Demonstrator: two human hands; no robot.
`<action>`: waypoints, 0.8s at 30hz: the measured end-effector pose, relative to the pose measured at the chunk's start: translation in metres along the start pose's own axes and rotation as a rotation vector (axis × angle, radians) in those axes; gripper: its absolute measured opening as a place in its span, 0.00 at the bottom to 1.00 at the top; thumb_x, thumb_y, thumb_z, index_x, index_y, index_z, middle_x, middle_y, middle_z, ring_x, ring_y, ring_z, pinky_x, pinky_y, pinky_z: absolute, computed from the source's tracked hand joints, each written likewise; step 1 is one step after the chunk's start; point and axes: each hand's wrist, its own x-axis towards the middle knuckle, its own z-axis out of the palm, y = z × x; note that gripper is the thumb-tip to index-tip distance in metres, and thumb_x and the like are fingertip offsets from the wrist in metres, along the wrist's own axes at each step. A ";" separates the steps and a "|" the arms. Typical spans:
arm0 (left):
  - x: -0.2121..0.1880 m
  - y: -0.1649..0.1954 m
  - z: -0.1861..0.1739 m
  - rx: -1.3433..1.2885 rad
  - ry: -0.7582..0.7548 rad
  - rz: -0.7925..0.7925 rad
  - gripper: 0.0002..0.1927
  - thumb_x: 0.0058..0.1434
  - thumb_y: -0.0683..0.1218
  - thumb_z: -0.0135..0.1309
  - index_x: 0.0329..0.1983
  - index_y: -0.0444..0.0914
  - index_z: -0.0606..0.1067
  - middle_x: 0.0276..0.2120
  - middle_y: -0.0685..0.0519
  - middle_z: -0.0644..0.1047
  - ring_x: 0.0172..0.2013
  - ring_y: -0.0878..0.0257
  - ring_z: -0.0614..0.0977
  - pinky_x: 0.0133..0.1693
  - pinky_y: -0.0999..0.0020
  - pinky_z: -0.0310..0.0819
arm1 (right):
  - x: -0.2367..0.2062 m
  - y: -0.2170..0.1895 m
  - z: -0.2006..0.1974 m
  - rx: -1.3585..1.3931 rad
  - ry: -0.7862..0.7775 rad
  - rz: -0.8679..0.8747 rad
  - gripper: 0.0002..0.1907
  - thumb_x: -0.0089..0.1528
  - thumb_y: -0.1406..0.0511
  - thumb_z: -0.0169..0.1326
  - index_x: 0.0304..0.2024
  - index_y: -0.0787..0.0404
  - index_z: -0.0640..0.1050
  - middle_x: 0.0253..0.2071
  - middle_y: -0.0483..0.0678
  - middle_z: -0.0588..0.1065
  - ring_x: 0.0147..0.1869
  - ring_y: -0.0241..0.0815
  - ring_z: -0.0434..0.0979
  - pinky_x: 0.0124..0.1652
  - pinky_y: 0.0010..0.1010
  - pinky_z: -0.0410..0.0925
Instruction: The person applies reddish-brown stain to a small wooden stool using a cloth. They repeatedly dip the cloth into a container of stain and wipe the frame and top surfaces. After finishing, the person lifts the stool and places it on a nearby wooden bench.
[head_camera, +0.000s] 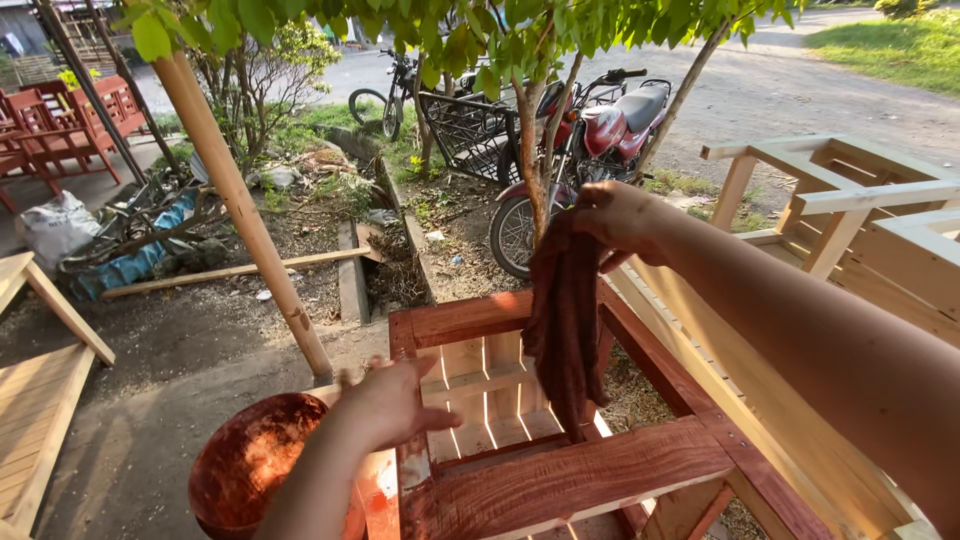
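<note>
Right hand is pinching a dark reddish-brown stained cloth; left hand is spreading open.

The cloth is hanging over a partly red-stained slatted wooden chair frame. The left hand is apparently resting on the frame's edge, beside a round stain-coated bowl.

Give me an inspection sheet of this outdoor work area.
Surface: wooden chair frame, arms and front rail stained red-brown, inner slats bare.
Job's things: dark red-brown rag hanging over the frame; round bowl coated in reddish stain at lower left.
Clutter: loose plank on the dirt, white sack, debris by the shrubs.
Grippers: right hand pinches the rag's top; left hand rests open on the frame's left arm.
Cables: nothing seen.
Surroundings: unstained chair frames at right, red motorcycle, tree, bamboo post, red chairs far left, road.
</note>
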 end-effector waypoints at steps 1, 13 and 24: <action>0.006 0.011 0.003 -0.135 0.096 0.074 0.62 0.48 0.74 0.56 0.80 0.50 0.42 0.76 0.51 0.53 0.75 0.51 0.52 0.73 0.44 0.41 | -0.008 -0.010 0.001 0.091 -0.017 -0.004 0.11 0.63 0.64 0.52 0.49 0.56 0.74 0.45 0.54 0.79 0.43 0.51 0.84 0.38 0.47 0.81; 0.052 0.095 0.014 -1.112 0.223 0.099 0.27 0.68 0.55 0.42 0.71 0.47 0.63 0.50 0.41 0.78 0.52 0.42 0.81 0.49 0.43 0.80 | -0.090 -0.015 -0.001 0.731 -0.211 -0.351 0.11 0.69 0.65 0.47 0.52 0.63 0.69 0.44 0.55 0.77 0.45 0.52 0.82 0.49 0.53 0.75; 0.051 0.111 0.008 -1.761 0.073 0.941 0.52 0.45 0.70 0.61 0.68 0.43 0.59 0.61 0.41 0.73 0.59 0.42 0.78 0.49 0.47 0.80 | -0.093 0.112 0.045 0.538 -0.229 0.200 0.36 0.68 0.37 0.33 0.55 0.58 0.71 0.44 0.60 0.69 0.58 0.66 0.51 0.58 0.58 0.50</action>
